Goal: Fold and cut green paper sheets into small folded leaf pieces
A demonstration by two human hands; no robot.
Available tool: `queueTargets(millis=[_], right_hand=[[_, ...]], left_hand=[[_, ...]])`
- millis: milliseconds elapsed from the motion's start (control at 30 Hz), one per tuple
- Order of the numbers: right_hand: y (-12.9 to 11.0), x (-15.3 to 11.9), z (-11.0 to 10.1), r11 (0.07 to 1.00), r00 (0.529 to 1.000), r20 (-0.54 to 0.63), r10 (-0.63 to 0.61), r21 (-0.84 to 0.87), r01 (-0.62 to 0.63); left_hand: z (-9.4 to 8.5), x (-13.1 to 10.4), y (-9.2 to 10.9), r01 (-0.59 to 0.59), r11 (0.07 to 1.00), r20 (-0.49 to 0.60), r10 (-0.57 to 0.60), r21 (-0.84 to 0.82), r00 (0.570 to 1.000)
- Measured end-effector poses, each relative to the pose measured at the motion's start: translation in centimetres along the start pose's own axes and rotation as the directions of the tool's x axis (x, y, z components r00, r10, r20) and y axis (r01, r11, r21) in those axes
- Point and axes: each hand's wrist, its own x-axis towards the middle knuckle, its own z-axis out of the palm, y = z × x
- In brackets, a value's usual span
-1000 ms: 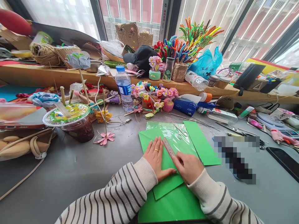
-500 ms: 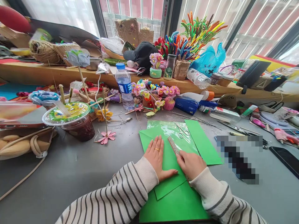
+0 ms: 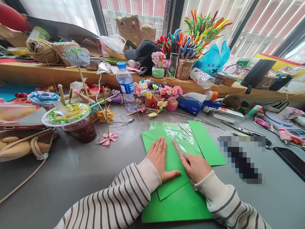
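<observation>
Shifted rightward, the ruler point(image 3: 178, 148) slants at lower centre-right, apparently gripped by the right hand point(image 3: 197, 167), whose underside is hidden, along a green sheet point(image 3: 172, 160) that could skew if the flat, spread left hand point(image 3: 159, 160) eased its pressure.

Bright, diffuse daylight comes through the windows point(image 3: 133, 9) behind the water bottle point(image 3: 125, 87), their panes pale and partly washed out. White glare streaks the clear plastic point(image 3: 175, 132) before the bottle, to its right; the green paper point(image 3: 170, 156) there looks sharp. Shadows are faint. Farther right, a patch point(image 3: 243, 160) is pixelated. Wide-angle distortion stretches things far left and right of the bottle.
</observation>
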Motion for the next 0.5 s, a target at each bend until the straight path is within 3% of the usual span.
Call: queueTargets(millis=[167,267,400,500], right_hand=[[2.1,0.2,-0.3,0.99,0.994,-0.044,-0.102,0.096,0.106],[2.9,-0.2,-0.6,0.97,0.978,-0.098,-0.186,0.141,0.199],[2.8,-0.1,-0.4,0.888,0.897,-0.297,-0.328,0.227,0.4],[2.6,0.6,0.4,0.824,0.835,-0.427,-0.347,0.285,0.489]], left_hand=[[-0.3,0.1,-0.4,-0.038,0.999,0.002,0.038,0.002,0.999],[-0.7,0.3,-1.5,-0.13,0.991,0.033,0.131,-0.008,0.991],[-1.3,0.9,-3.6,-0.251,0.964,0.071,0.257,-0.084,0.964],[-1.5,1.4,-4.9,-0.277,0.945,0.065,0.292,-0.176,0.954]])
